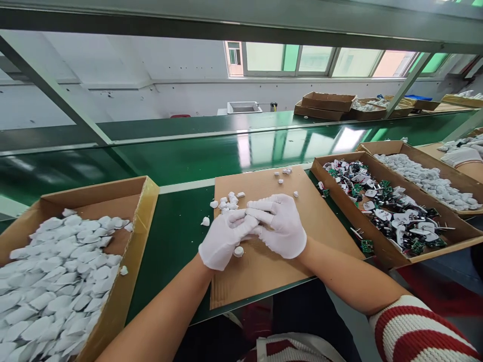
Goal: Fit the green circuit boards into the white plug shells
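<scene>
My left hand (222,240) and my right hand (281,226), both in white gloves, meet above a brown cardboard sheet (271,276). Their fingers are closed together at the tips, and whatever lies between them is hidden by the gloves. Just beyond my left hand sits a small heap of white plastic pieces (229,202). One round white piece (238,251) lies under my fingers, close to the left hand. A few more small white pieces (280,181) are scattered toward the sheet's far edge.
At left stands a cardboard box (145,216) filled with flat white parts (68,281). On the right, another box (339,211) holds green circuit boards with wires and white parts; a box of white pieces (426,176) is behind it. A metal beam (241,30) crosses overhead. A gloved hand (464,156) shows at far right.
</scene>
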Motion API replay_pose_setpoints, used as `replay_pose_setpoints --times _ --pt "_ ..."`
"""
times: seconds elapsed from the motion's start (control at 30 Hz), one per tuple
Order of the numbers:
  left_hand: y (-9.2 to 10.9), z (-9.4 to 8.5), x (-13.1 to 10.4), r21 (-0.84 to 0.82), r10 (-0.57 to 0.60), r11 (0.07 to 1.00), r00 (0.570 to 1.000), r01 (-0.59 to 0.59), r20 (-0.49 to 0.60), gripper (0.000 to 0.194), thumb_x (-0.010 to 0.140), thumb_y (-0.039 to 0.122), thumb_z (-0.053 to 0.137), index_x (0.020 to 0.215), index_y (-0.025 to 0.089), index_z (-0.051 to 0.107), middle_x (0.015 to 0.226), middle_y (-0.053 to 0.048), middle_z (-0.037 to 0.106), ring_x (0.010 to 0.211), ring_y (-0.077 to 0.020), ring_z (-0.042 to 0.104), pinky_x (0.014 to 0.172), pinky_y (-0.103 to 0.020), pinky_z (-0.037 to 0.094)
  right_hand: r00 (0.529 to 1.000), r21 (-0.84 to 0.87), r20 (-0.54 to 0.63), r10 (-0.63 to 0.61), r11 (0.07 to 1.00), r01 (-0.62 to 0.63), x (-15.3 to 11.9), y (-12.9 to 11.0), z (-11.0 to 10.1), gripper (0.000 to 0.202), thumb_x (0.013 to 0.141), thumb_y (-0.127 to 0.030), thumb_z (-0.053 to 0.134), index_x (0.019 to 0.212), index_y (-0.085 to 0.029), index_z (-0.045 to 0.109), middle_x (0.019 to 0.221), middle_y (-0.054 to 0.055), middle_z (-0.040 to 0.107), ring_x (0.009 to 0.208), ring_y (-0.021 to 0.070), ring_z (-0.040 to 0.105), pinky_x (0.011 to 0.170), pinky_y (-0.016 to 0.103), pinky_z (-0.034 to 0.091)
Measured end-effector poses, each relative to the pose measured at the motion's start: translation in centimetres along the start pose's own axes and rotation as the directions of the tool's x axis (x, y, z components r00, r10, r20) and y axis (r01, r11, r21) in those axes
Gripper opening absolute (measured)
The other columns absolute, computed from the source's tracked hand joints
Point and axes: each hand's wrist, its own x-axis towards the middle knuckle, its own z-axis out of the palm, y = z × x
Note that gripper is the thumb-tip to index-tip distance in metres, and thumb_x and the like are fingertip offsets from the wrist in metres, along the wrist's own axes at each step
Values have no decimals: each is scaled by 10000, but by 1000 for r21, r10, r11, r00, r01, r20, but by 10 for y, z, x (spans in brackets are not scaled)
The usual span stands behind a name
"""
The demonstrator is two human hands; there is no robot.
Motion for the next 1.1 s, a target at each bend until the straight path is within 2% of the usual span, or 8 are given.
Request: replay_pose_setpoints --times 0.1,0.23,0.33,0.47,0.6,0.83,0.97,1.1 --pt "3 0 -2 80 53 996 996 -47 -71 352 696 457 850 869 168 748 693 -12 581 597 -112 462 432 -202 336 1000 7 -21 2 1000 -1 0 0 -1 223 922 -248 632 1119 -276 734 1020 31 764 723 150 657 652 315 494" --pt "11 -3 -1 -98 15 995 986 1 165 317 764 462 797 854 162 744 653 5 524 576 -99 412 480 -217 368 990 160 -20 138 978 -133 0 -4 -4 128 944 -296 643 1007 -274 753 1024 42 733 654 135 631 627 313 555" --pt "11 -5 0 -227 29 974 974 23 224 340 814 488 756 850 150 750 661 0 503 598 -103 431 499 -215 389 961 315 -52 272 918 -243 -5 -10 -3 143 897 -298 726 1037 -280 754 1174 51 699 749 137 672 731 317 623" --pt "5 -6 -3 -275 65 961 986 -22 151 438 747 418 848 1110 188 762 696 3 544 626 -107 490 514 -203 418 943 432 -34 331 856 -285 -7 -13 0 318 886 -291 736 1202 -282 709 1239 58 670 869 144 705 739 266 642" --pt "4 -3 -5 -249 -38 967 998 47 43 619 759 415 838 1334 274 659 763 1 570 604 -99 491 433 -173 355 968 270 -14 252 933 -239 -2 -9 -5 312 892 -357 722 1195 -284 701 1106 55 694 901 189 706 757 332 637" --pt "3 -8 -1 -146 -43 988 999 47 31 379 753 496 802 972 188 780 709 -31 582 573 -122 487 422 -218 401 977 114 24 213 970 -215 1 -6 -13 247 848 -429 767 1052 -291 784 1097 57 720 915 225 703 843 378 597" --pt "3 -9 0 -88 -36 996 999 34 -31 437 723 508 821 1000 175 770 742 -35 620 525 -116 502 375 -221 383 971 133 48 235 962 -240 3 -9 -11 302 838 -506 755 1038 -282 789 1081 61 731 917 224 695 854 382 585" --pt "3 -2 -1 -54 -24 998 981 14 -192 471 715 489 828 1071 186 770 721 -17 621 481 -99 507 355 -205 361 962 188 -42 271 948 -258 0 -13 -4 396 808 -585 752 1032 -260 778 849 29 738 784 195 677 782 345 583"
